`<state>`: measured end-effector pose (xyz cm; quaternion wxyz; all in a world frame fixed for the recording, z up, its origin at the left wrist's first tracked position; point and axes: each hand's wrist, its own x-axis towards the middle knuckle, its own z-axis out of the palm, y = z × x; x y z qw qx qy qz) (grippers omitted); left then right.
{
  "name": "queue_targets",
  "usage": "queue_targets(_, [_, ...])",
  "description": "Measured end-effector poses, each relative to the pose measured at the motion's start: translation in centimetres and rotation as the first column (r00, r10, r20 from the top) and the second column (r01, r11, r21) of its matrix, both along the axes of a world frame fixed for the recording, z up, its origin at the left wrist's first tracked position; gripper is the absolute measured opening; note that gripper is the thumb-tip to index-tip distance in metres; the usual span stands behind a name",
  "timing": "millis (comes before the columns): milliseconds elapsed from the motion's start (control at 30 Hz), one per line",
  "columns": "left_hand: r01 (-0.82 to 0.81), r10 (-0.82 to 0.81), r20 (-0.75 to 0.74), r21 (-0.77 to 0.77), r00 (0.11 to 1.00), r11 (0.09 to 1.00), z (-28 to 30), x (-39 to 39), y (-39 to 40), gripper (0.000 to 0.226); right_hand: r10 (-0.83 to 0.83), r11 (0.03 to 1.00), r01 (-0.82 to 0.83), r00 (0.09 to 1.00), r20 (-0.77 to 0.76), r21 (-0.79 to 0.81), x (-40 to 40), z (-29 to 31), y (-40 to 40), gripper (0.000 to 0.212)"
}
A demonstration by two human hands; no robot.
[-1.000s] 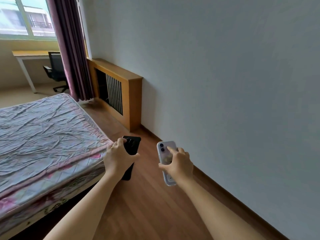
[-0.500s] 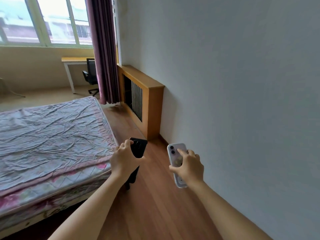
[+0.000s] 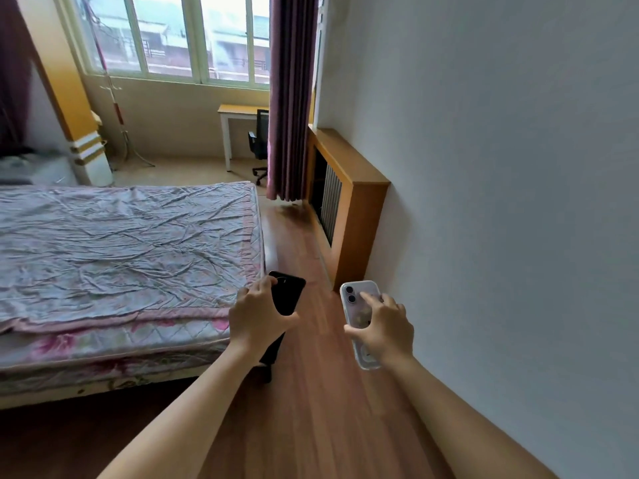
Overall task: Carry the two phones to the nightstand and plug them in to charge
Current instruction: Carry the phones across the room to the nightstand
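— While I walk, where do the phones sit?
— Each of my hands is closed round one: left hand (image 3: 257, 321) grips the black phone (image 3: 287, 293), right hand (image 3: 383, 331) the pale phone (image 3: 359, 318). I judge this the carrying step.
— Next?
— Finding the nightstand; none shows. Bed (image 3: 121, 257) lies left of my hands, wood floor (image 3: 321, 409) below, bare wall (image 3: 501, 202) right.

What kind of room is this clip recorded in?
Most likely a bedroom in a home: a bed with a rumpled sheet, a desk with an office chair under the window, and a purple curtain.
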<state>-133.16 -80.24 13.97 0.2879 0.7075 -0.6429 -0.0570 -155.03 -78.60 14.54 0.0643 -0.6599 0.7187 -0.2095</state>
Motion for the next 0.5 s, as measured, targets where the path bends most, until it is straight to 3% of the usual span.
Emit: queue_targets(500, [-0.091, 0.094, -0.083, 0.039, 0.992, 0.995, -2.4, -5.3, -21.2, 0.071, 0.100, 0.994, -0.101, 0.995, 0.027, 0.048, -3.8, -1.7, -21.7, 0.075])
